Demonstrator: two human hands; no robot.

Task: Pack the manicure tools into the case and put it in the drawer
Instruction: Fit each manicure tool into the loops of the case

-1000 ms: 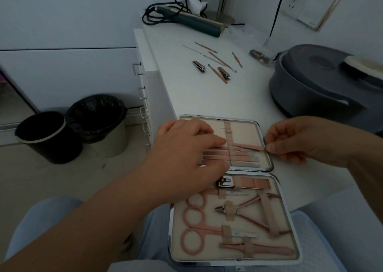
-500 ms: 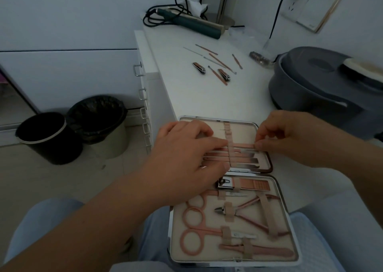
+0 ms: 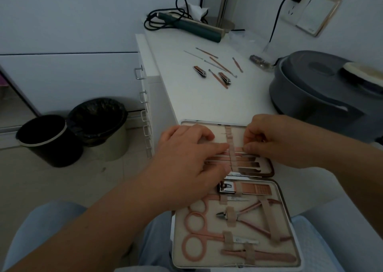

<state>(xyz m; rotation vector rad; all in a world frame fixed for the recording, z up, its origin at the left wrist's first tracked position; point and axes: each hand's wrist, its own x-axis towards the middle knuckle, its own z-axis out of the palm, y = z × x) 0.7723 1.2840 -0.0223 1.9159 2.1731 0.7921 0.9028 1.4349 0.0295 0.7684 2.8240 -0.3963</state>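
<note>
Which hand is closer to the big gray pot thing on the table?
The right hand. It works at the open case's upper half, just in front of the gray pot. The left hand lies farther away, on the case's other side.
</note>
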